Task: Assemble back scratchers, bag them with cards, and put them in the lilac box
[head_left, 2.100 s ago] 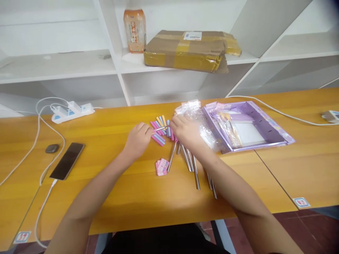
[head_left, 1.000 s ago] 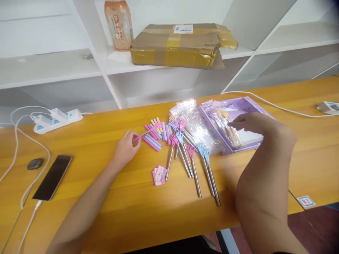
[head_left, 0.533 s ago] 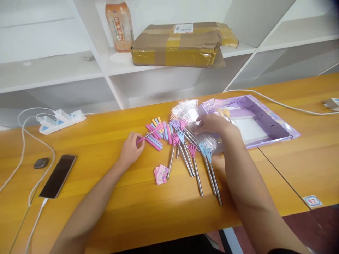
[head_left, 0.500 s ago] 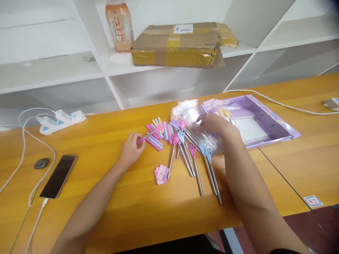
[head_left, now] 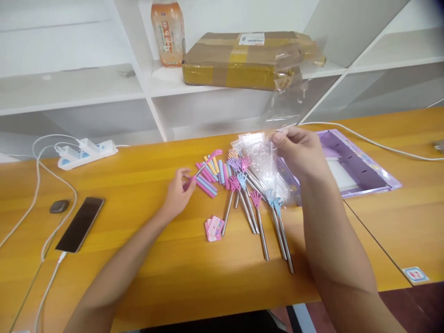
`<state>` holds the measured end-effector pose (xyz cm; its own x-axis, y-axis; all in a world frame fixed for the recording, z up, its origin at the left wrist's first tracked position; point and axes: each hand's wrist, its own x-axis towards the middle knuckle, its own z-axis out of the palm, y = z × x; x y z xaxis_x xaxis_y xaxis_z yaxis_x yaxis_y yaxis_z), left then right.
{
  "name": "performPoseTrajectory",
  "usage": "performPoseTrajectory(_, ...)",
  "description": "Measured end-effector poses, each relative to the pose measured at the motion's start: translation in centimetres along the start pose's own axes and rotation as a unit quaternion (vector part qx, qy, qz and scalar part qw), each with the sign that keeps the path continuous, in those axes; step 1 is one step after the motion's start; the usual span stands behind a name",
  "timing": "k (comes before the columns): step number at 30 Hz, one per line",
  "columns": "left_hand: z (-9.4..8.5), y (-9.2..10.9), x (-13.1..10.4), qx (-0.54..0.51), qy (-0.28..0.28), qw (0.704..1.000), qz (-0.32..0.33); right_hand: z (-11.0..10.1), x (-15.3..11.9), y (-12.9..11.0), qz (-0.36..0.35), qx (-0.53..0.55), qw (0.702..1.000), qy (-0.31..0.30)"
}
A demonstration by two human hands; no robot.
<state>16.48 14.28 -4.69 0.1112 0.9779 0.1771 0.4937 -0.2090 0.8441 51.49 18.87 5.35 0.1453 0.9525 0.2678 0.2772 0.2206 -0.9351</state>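
My left hand (head_left: 177, 193) is closed around the pink handle of a small back scratcher (head_left: 201, 169), whose metal rod and pink head point up and right. Pinched between the fingers of my right hand (head_left: 299, 149) is a clear plastic bag (head_left: 285, 104), lifted above the table. Under it lies a heap of clear bags (head_left: 260, 159). Several metal-rod scratchers with hand-shaped heads, such as a pink one (head_left: 256, 200) and a blue one (head_left: 278, 204), fan out towards me. Coloured tube handles (head_left: 222, 172) lie beside my left hand. Small pink cards (head_left: 214, 228) sit closer to me.
A purple open box (head_left: 378, 178) stands on the right, partly behind my right arm. On the left are a phone (head_left: 80, 225), a small dark object (head_left: 58, 206) and a white power strip (head_left: 88, 153) with cables. A taped carton (head_left: 236, 69) and an orange bottle (head_left: 169, 34) occupy the shelf.
My right hand has risen from the heap with a clear bag in its fingers. My left hand still holds the pink back scratcher, its angle slightly steeper. The view has shifted a little.
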Motion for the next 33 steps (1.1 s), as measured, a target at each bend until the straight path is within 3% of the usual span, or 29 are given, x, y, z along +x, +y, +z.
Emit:
performPoseTrajectory(5,-0.4,3.0,-1.3,-0.071,-0.090,0.992,0.050,5.5,-3.2,-2.1,0.013,0.114,0.983,-0.145)
performPoseTrajectory(8,-0.5,4.4,-1.9,-0.141,-0.150,0.978,0.037,7.9,-5.0,-2.7,-0.007,0.100,0.981,-0.164)
performPoseTrajectory(10,-0.4,4.9,-2.0,-0.158,-0.146,0.976,0.027,8.8,-5.7,-2.7,-0.010,0.088,0.983,-0.161)
performPoseTrajectory(12,-0.2,5.1,-2.1,-0.147,-0.116,0.982,0.024,9.4,-6.0,-2.4,0.013,0.103,0.974,-0.199)
performPoseTrajectory(15,0.0,5.4,-2.1,-0.175,-0.076,0.981,-0.007,10.5,-6.2,-1.5,0.061,0.187,0.953,-0.229)
performPoseTrajectory(17,0.1,5.6,-2.3,-0.217,-0.078,0.972,-0.041,11.6,-6.5,-0.8,0.078,0.223,0.949,-0.211)
performPoseTrajectory(19,0.2,5.9,-2.4,-0.245,-0.095,0.962,-0.070,12.6,-7.0,-0.2,0.070,0.208,0.948,-0.230)
performPoseTrajectory(22,0.5,6.3,-2.6,-0.273,-0.126,0.948,-0.101,13.3,-7.7,0.3,0.053,0.182,0.945,-0.268)
performPoseTrajectory(25,0.9,6.5,-2.8,-0.286,-0.148,0.939,-0.120,13.1,-8.0,0.1,0.058,0.171,0.954,-0.240)
performPoseTrajectory(33,1.5,5.8,-3.7,-0.247,-0.210,0.940,-0.103,13.3,-8.8,-0.5,0.105,0.170,0.937,-0.286)
